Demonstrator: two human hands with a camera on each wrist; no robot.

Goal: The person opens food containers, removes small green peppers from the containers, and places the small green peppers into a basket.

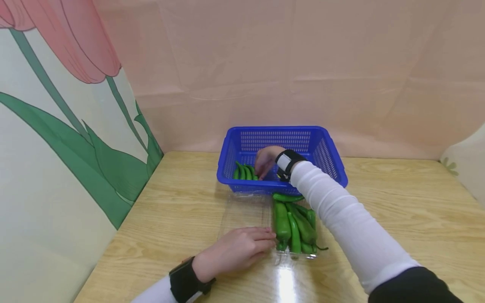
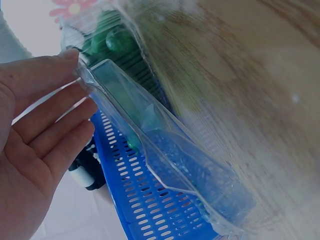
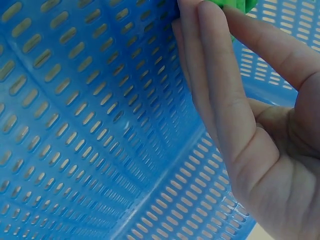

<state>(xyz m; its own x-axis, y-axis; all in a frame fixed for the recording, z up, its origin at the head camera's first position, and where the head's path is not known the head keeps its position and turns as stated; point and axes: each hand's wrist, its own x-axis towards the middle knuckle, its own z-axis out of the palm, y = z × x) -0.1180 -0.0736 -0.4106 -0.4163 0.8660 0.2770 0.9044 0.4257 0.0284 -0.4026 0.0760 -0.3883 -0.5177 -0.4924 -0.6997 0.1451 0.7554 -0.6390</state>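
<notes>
In the right hand [image 1: 267, 162] a green pepper [image 3: 244, 5] sits pinched; the left hand [image 1: 242, 249] grips a container [image 1: 247, 210].

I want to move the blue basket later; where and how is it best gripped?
Probably grip the blue basket by its rim, one hand at each short end, coming from left and right: the walls flare up to that rim and both ends stand free, while the clear container and right sleeve crowd the near side.
</notes>
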